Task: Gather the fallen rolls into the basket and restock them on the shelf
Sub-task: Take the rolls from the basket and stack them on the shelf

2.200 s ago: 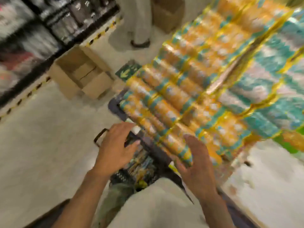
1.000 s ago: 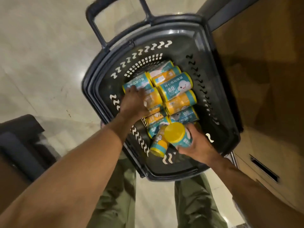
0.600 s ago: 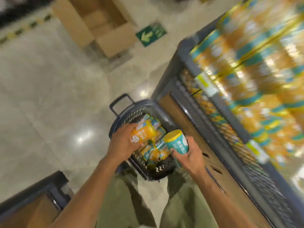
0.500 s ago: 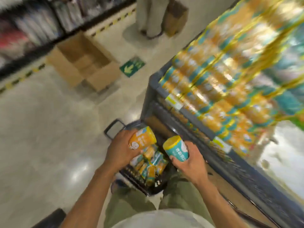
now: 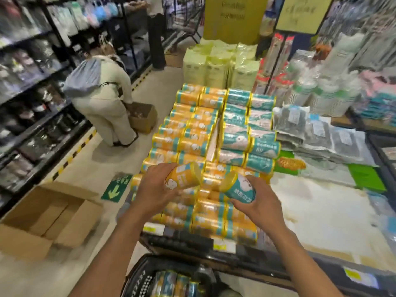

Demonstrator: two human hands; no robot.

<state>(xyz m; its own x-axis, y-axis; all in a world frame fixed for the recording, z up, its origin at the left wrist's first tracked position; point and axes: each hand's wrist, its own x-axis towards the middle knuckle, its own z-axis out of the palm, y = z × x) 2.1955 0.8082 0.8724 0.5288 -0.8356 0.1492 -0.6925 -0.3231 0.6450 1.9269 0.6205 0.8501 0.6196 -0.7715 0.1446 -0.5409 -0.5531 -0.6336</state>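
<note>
My left hand (image 5: 154,189) grips an orange roll (image 5: 184,175) above the shelf display. My right hand (image 5: 260,202) grips a teal roll (image 5: 237,187) with a yellow end cap, just right of the orange one. Both rolls hover over the stacked orange rolls (image 5: 186,133) on the shelf; stacked teal rolls (image 5: 248,129) lie to their right. The dark basket (image 5: 139,281) sits low in front of the shelf, with several rolls (image 5: 175,284) still inside it.
An open cardboard box (image 5: 42,219) lies on the floor at left. A person (image 5: 100,99) bends over another box (image 5: 143,116) in the aisle. Dark shelving (image 5: 27,103) lines the left side. Bagged goods (image 5: 317,133) and a pale shelf surface (image 5: 321,211) lie to the right.
Both hands took a roll each out of the basket and raised them from basket height to above the shelf display. My view swung up from the basket to the shelf.
</note>
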